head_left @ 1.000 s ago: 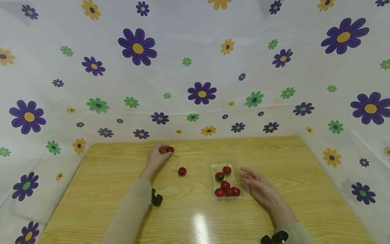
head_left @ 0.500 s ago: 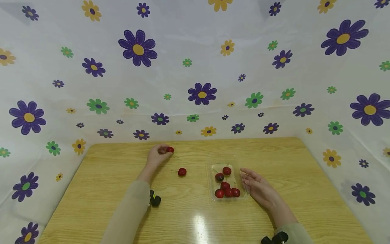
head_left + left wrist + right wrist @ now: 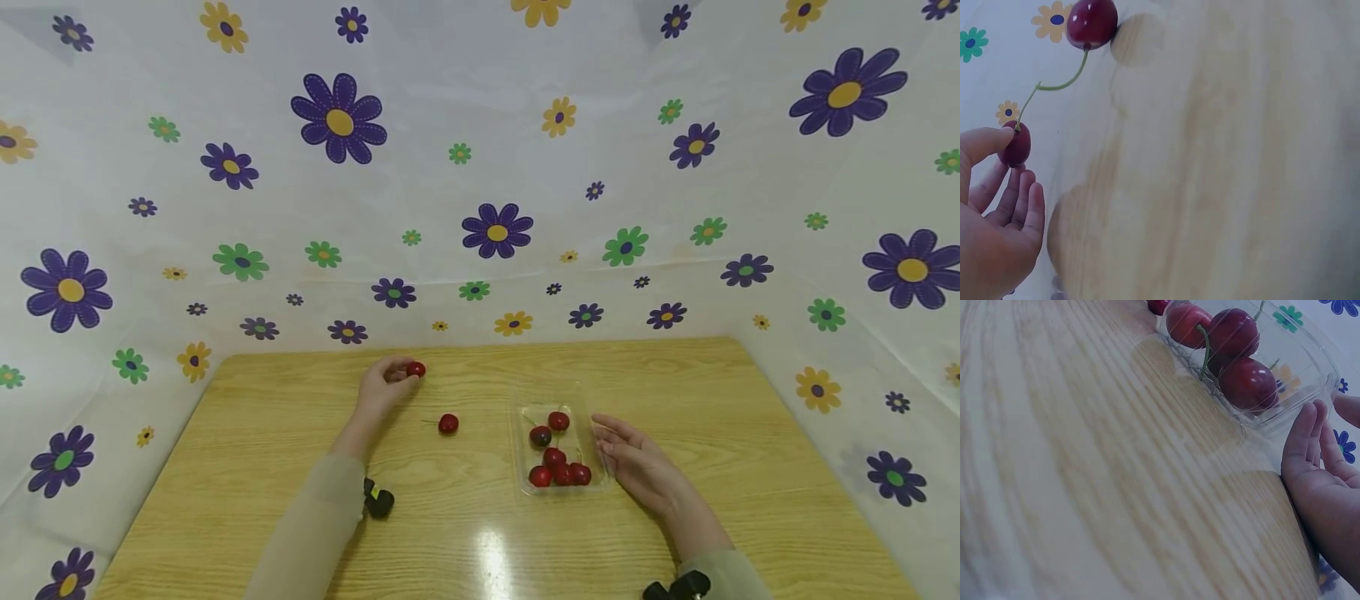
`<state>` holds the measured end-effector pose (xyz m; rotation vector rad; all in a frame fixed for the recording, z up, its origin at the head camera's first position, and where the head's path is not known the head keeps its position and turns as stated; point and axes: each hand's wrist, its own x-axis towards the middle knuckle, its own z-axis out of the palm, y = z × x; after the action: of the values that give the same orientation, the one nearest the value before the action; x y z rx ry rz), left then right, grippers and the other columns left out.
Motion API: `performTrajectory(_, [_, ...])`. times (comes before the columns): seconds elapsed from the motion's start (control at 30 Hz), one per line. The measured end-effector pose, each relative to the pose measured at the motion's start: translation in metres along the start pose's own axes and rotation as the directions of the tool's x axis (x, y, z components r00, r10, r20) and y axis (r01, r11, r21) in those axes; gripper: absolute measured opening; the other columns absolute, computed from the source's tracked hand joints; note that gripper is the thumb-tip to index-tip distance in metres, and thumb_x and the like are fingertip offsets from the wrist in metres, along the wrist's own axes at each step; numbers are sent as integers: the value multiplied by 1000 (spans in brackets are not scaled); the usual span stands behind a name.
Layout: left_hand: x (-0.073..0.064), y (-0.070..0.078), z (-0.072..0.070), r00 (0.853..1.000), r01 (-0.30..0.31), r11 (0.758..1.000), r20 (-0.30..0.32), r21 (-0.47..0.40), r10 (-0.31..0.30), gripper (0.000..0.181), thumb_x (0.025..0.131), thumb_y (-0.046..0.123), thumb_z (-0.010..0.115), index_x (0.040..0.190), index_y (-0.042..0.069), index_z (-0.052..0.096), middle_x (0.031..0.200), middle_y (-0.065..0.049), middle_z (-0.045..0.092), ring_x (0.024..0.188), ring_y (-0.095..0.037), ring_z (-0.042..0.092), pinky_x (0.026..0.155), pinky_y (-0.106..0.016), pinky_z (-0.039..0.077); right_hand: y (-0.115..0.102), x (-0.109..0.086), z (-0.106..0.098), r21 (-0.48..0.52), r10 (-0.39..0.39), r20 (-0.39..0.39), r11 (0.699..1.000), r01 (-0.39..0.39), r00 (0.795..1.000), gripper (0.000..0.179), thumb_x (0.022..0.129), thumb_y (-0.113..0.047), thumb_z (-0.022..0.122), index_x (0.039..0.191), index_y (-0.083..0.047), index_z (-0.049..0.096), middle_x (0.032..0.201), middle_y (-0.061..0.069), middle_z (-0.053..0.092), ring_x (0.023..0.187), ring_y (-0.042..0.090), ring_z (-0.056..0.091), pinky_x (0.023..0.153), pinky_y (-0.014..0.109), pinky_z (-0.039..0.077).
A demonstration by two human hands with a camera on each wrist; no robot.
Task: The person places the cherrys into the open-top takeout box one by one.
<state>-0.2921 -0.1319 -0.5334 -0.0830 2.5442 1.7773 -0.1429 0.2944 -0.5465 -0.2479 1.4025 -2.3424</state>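
My left hand [image 3: 381, 390] is at the back left of the table, pinching a dark red cherry [image 3: 416, 369] between thumb and fingertips. In the left wrist view the pinched cherry [image 3: 1016, 147] has a thin green stem at its thumb side. Nearer to me, a second cherry [image 3: 448, 424] lies on the wood, its stem pointing left. To the right stands a clear plastic box [image 3: 522, 479] with several cherries [image 3: 554, 457] in it. Alongside its right wall is my right hand [image 3: 645, 473], with fairly straight fingers. Those fingertips are right at the wall in the right wrist view.
The wooden table [image 3: 450, 533] ends at the back against a white sheet [image 3: 420, 183] printed with purple, yellow and green flowers, which also rises on both sides. A black wrist device [image 3: 378, 500] sits at the left sleeve, another [image 3: 677, 586] at the right.
My left hand and the pinched cherry have shifted slightly left, and the left forearm has swung a little left. The right hand, the box and the loose cherry stay in place.
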Motion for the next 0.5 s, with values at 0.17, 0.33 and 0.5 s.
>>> performTrajectory(0.17, [-9, 1, 3, 1000, -22, 1000, -4, -19, 22, 38, 96, 5, 76, 133, 1, 69, 130, -21, 68, 112, -29, 64, 93, -25, 53, 0, 0, 0, 3, 2, -3, 1000, -2, 1000, 45, 110, 4, 42, 137, -25, 62, 131, -6, 62, 115, 3, 60, 101, 16, 52])
performTrajectory(0.33, [-20, 5, 7, 999, -51, 998, 11, -43, 51, 37, 96, 5, 76, 132, 2, 69, 128, -19, 68, 109, -25, 63, 87, -16, 52, 0, 0, 0, 1, 2, -5, 1000, -2, 1000, 44, 110, 4, 42, 137, -25, 62, 131, -7, 62, 115, 3, 60, 101, 16, 52])
performTrajectory(0.5, [-31, 13, 14, 996, -81, 995, 26, -57, 83, 36, 96, 2, 75, 132, 1, 70, 126, -20, 68, 109, -26, 64, 88, -17, 53, 0, 0, 0, -1, -1, -5, 1000, 1, 1000, 44, 110, 4, 43, 137, -25, 62, 131, -6, 62, 114, 3, 61, 100, 16, 52])
